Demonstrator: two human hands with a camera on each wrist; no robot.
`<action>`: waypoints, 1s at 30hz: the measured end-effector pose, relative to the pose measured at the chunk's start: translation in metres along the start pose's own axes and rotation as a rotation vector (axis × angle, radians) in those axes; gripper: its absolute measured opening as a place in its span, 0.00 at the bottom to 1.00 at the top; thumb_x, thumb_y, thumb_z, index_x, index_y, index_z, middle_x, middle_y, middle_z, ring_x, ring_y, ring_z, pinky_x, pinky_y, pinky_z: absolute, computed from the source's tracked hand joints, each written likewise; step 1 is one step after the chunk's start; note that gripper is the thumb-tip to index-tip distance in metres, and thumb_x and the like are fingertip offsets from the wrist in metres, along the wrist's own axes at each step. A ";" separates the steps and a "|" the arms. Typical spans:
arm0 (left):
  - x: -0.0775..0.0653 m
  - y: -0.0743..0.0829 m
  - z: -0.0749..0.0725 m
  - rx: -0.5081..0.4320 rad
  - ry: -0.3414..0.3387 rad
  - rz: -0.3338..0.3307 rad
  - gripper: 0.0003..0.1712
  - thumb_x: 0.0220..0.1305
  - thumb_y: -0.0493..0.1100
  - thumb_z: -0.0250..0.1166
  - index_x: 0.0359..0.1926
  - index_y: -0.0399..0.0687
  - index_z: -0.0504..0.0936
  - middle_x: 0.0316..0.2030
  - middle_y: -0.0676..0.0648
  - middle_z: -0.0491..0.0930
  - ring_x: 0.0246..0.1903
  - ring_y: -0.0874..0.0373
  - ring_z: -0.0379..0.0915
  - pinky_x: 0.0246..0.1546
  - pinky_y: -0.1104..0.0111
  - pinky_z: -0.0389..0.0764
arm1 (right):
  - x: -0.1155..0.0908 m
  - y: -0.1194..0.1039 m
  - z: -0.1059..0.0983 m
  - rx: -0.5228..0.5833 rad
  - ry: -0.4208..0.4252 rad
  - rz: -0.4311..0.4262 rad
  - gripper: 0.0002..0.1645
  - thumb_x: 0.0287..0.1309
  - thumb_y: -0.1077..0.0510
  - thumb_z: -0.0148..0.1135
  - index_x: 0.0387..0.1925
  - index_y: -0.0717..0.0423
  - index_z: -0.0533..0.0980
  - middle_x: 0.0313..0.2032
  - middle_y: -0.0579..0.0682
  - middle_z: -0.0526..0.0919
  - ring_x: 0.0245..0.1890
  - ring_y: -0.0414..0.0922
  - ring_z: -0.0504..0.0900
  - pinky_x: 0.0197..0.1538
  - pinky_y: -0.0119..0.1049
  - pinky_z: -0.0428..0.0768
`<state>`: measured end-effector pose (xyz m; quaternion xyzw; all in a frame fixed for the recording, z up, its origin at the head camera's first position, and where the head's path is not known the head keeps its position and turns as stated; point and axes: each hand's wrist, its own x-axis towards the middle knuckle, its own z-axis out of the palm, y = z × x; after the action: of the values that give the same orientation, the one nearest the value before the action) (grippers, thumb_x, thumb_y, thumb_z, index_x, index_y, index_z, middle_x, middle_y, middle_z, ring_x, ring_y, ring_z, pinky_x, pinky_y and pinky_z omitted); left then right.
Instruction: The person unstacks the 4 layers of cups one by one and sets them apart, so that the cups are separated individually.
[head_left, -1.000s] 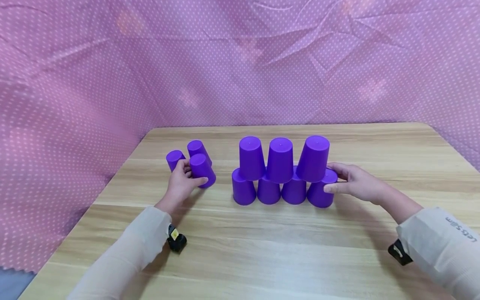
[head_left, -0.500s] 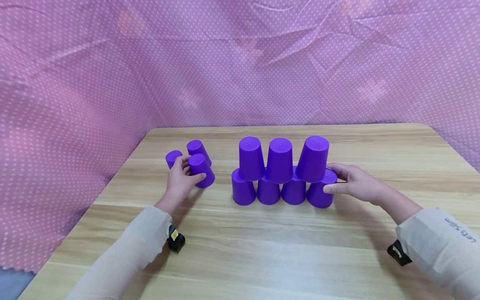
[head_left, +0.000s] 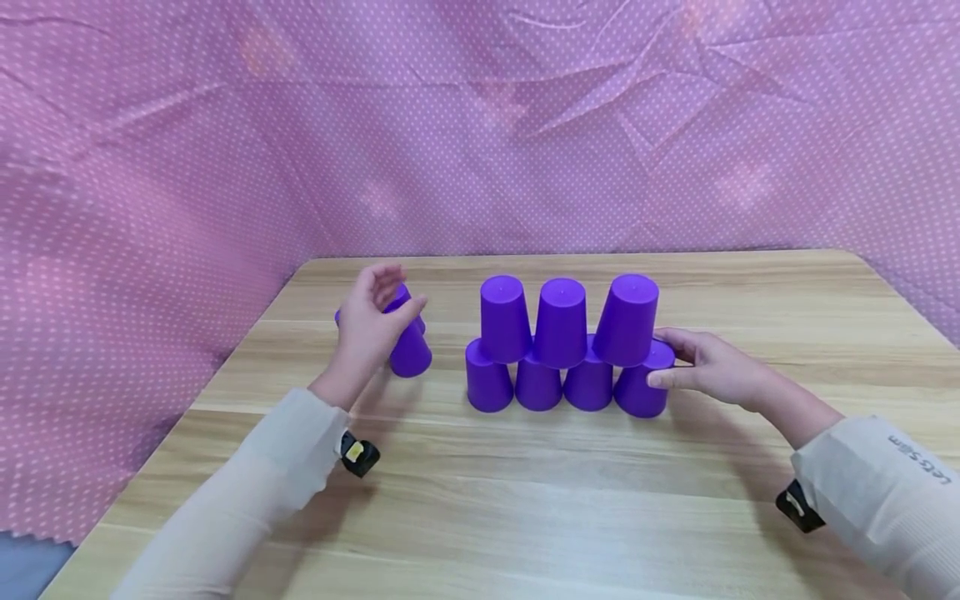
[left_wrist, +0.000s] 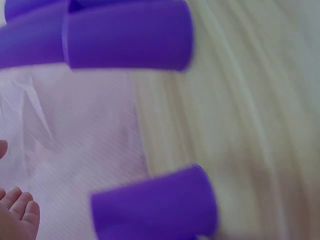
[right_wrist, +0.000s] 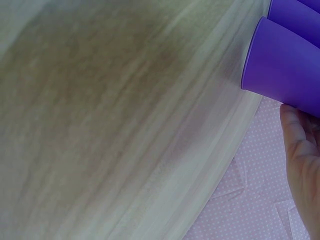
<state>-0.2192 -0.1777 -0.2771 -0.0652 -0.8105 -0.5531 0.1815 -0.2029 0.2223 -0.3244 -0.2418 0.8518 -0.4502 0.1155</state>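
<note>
Seven purple plastic cups stand upside down in two tiers on the wood-grain counter (head_left: 525, 500), about midway between its left and right edges. The lower tier is a row of four: a leftmost bottom cup (head_left: 487, 383), two middle ones and the rightmost bottom cup (head_left: 640, 395). Above, a left upper cup (head_left: 504, 325), a centre upper cup (head_left: 561, 329) and a right upper cup (head_left: 628, 323) each bridge two bases.

The right hand (head_left: 705, 367) has its grip round the rightmost bottom cup, thumb on the near side and fingers reaching behind. The left hand (head_left: 366, 327) hangs over three loose cups towards the counter's back left corner, its grip slack, fingers apart and holding nothing. It partly covers the front loose cup (head_left: 410, 354) and the rear loose cup (head_left: 422, 323); only a sliver of the third shows. Pink dotted cloth (head_left: 525, 150) hangs beyond the back edge.
</note>
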 end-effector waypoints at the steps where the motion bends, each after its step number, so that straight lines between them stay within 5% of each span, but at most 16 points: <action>1: 0.000 0.005 0.003 -0.012 -0.007 0.014 0.29 0.54 0.36 0.68 0.56 0.36 0.68 0.55 0.40 0.74 0.57 0.50 0.69 0.61 0.64 0.68 | 0.000 0.000 0.000 0.002 0.000 0.000 0.31 0.58 0.58 0.60 0.60 0.68 0.64 0.52 0.61 0.77 0.48 0.26 0.73 0.50 0.23 0.74; 13: -0.008 0.039 0.033 -0.142 -0.178 0.042 0.27 0.56 0.38 0.67 0.55 0.35 0.69 0.54 0.40 0.74 0.58 0.51 0.69 0.60 0.66 0.70 | 0.000 0.000 0.001 0.010 0.002 0.011 0.32 0.58 0.57 0.60 0.60 0.68 0.63 0.52 0.61 0.76 0.47 0.26 0.73 0.50 0.23 0.74; 30: -0.014 0.053 0.065 -0.153 -0.262 0.032 0.28 0.52 0.37 0.69 0.55 0.39 0.70 0.52 0.42 0.75 0.53 0.56 0.72 0.59 0.68 0.70 | 0.000 0.001 0.000 0.018 -0.001 0.012 0.32 0.58 0.57 0.60 0.60 0.68 0.63 0.53 0.62 0.76 0.48 0.26 0.73 0.50 0.23 0.74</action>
<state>-0.2044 -0.0965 -0.2564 -0.1634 -0.7816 -0.5969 0.0774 -0.2031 0.2222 -0.3252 -0.2356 0.8491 -0.4572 0.1207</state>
